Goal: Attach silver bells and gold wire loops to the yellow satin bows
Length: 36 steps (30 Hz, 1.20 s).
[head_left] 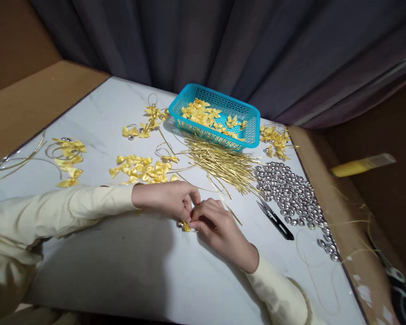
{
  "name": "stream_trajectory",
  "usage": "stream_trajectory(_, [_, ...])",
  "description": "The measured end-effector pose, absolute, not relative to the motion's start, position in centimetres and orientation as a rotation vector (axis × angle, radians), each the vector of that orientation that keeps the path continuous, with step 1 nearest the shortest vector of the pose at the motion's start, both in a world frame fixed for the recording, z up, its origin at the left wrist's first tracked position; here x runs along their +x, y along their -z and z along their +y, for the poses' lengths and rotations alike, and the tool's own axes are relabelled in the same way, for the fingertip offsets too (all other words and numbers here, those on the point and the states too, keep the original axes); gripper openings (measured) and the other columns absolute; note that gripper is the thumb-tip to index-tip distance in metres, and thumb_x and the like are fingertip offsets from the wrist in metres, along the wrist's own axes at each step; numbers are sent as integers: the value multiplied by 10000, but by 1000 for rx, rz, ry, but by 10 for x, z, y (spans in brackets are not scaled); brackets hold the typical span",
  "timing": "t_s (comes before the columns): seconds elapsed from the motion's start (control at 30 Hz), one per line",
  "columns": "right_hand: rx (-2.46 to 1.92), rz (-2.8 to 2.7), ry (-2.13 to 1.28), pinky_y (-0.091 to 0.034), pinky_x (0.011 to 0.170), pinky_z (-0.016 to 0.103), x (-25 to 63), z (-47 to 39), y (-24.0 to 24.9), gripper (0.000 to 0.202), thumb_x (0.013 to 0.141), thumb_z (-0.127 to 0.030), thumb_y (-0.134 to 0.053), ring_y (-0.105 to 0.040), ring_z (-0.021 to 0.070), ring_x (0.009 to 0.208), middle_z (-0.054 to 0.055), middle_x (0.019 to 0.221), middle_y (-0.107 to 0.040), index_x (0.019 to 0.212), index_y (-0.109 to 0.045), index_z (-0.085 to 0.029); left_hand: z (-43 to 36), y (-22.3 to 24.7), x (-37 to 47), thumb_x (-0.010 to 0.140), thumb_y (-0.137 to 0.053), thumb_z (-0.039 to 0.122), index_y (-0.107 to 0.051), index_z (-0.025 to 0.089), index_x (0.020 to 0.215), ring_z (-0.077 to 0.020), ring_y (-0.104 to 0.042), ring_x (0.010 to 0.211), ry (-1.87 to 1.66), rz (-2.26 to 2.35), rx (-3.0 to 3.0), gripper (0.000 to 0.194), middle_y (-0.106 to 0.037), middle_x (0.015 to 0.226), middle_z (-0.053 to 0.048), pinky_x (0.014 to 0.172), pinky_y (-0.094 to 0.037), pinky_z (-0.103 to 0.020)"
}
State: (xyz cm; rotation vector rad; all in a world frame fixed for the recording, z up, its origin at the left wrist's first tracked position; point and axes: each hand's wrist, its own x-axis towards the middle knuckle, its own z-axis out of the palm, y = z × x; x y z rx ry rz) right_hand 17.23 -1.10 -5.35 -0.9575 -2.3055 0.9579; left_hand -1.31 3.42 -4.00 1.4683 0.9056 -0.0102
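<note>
Over the near middle of the table, my left hand [172, 197] and my right hand [219, 225] meet with their fingertips pinched together. Between them is a small yellow ribbon bow [186, 227], with a silver bell-like bead [179, 224] at its left side. A thin loop of cord shows by the bow under my right fingers. My fingers partly cover the bow, so its knot is hidden. Just beyond my left wrist lies a group of loose yellow bows [145, 169]. A pile of cut gold cords [223, 164] spreads out past my right hand.
A blue plastic basket [214, 134] holding yellow bows stands at the back. Silver beads [287, 192] are heaped at right, beside black thread snips [275, 221]. Bows with cord loops lie in clusters at left [69, 158], back [152, 118] and far right [275, 140]. Scissors [397, 275] are at the right edge.
</note>
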Motion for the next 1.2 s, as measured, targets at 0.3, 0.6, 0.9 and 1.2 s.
stream_trajectory(0.3, [-1017,-2093,-1144,-410,734,298,180,-9,45,94,835,-156,-611,-567,151,757,20,771,-649,748,-587,-182,39,-5,-22,770,-468,108,-572,178,984,-135,-595,771,102,823,1767,248,-681,879,-10,647,-413,-205])
stream_trajectory(0.6, [-1132,-1723,-1476,-448,648,273,183,-9,44,171,814,-303,-620,-567,137,679,32,745,-634,722,-565,-170,23,2,-27,762,-448,-35,-586,161,902,-206,-541,832,-36,493,2584,278,-637,867,-82,731,-389,-285])
stream_trajectory(0.9, [-1098,-1384,-1662,-375,521,224,182,-9,42,266,783,-345,-663,-492,86,523,-27,613,-569,677,-481,-183,17,25,-15,880,-437,53,-543,162,886,-166,-475,663,-184,369,2977,152,-579,756,-37,604,-349,-298])
stream_trajectory(1.2, [-1190,-1299,-1607,-407,586,241,183,-5,50,336,632,-359,-778,-537,114,609,-18,665,-608,753,-517,-185,16,23,-15,789,-466,16,-555,159,943,-179,-504,741,-138,331,3031,228,-611,840,-60,619,-336,-315])
